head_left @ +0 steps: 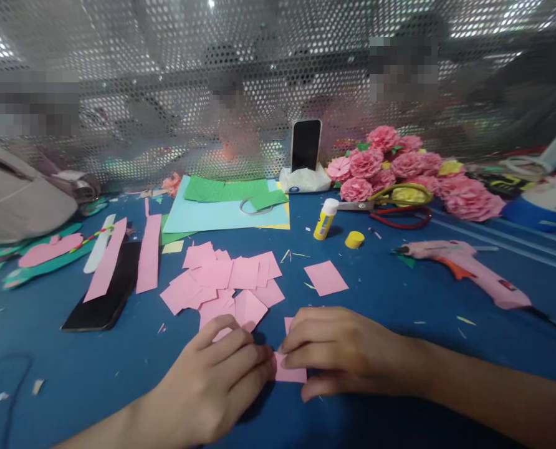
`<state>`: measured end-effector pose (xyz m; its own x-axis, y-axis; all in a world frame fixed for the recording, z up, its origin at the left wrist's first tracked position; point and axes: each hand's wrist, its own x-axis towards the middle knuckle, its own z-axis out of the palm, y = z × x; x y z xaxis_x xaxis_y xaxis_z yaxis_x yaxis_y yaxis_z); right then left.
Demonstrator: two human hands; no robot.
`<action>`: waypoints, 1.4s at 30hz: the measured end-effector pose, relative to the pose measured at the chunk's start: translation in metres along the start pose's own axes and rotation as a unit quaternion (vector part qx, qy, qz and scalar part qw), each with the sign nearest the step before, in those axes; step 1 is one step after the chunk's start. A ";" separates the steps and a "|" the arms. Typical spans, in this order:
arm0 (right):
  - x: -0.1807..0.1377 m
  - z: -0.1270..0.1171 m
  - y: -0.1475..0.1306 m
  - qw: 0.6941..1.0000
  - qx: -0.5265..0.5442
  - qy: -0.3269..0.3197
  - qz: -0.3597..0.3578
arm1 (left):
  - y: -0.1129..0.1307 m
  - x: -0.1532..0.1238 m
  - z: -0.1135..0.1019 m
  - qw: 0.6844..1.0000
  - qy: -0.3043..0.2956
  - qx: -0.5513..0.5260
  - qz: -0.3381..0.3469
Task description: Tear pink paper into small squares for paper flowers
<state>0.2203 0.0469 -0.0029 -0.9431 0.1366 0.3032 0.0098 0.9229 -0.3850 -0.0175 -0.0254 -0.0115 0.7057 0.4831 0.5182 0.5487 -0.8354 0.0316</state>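
Observation:
At the front edge of the table, my left hand point(224, 374) pinches the left end of a small folded pink paper piece point(291, 373). Curled over the same piece from the right is my right hand point(341, 349), its fingertips pressed on the paper and the thumb below. Part of the paper is hidden under the fingers. Just beyond the left hand lies a loose pile of pink paper squares point(229, 277), and one pink square point(326, 278) rests apart on the right. A yellow and white glue stick point(325, 219) stands upright beside its yellow cap point(354, 239).
A pink glue gun point(474, 265) with a cord lies right. Red-and-olive-handled scissors point(399, 206) rest by pink paper flowers point(406, 165). A phone point(305, 144) leans at the perforated metal screen point(166, 112); another phone point(103, 305) lies left under pink strips point(149, 255).

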 end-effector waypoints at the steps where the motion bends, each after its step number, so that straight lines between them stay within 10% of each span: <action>1: 0.000 0.001 -0.001 1.000 -0.020 0.004 -0.007 | 0.000 0.000 0.000 1.000 0.003 0.000 0.003; 21: 0.002 0.014 -0.048 0.929 -0.362 0.020 0.078 | 0.008 0.010 -0.005 0.999 0.029 0.022 -0.002; 42: 0.002 -0.009 -0.054 0.952 -0.292 0.000 0.094 | 0.029 0.005 -0.005 0.987 0.020 0.153 0.038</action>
<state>0.2210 0.0003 0.0263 -0.9064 0.3193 0.2767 0.3619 0.9246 0.1187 0.0000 -0.0483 -0.0035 0.7350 0.4060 0.5431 0.6089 -0.7477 -0.2651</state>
